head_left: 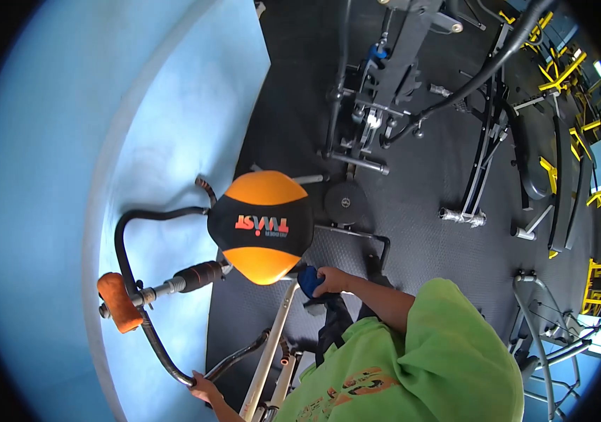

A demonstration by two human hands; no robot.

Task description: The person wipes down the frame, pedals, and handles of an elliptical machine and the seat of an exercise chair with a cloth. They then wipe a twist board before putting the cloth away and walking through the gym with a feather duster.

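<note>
A person in a green shirt (413, 366) leans over an orange-and-black twist seat (261, 226) standing on the dark rubber floor (420, 176) beside the blue wall (138, 105). One hand (332, 280) presses a blue cloth (309, 280) against the seat's edge; the other hand (205, 387) wraps its fingers round the black handlebar (147, 309). Weight machines (385, 77) stand farther off.

wall (68, 141): light blue | floor (420, 183): dark rubber | yellow racks (560, 70) behind
</note>
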